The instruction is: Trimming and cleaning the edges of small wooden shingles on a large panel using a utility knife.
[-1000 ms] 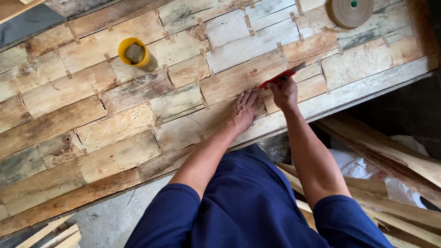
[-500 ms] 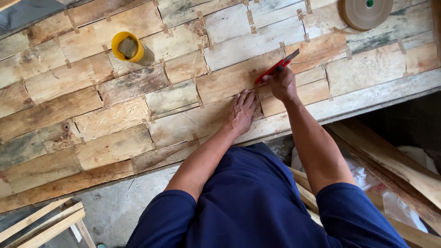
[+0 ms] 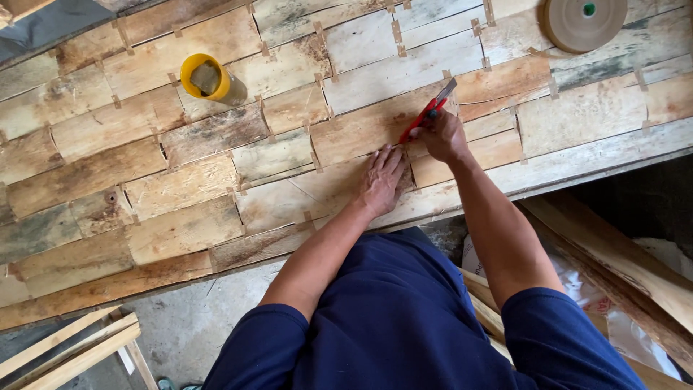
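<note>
A wide sheet of pale wood veneer pieces (image 3: 216,180), joined with small strips of brown tape, lies across the bench below me. My left hand (image 3: 380,180) rests flat on it, fingers together, pressing down near the front edge. Just to its right, my right hand (image 3: 442,135) grips a red utility knife (image 3: 427,113) whose grey blade tip points up and right, touching the veneer along a seam.
A yellow cup (image 3: 204,76) stands on the sheet at the upper left. A roll of brown paper tape (image 3: 583,23) lies at the top right. Loose veneer strips (image 3: 613,253) pile up at the right, and wooden slats (image 3: 65,350) lie at the lower left.
The view has shifted a little, moving the sheet in frame. My right hand with the knife has slid slightly along the seam; the left hand stays pressed in place.
</note>
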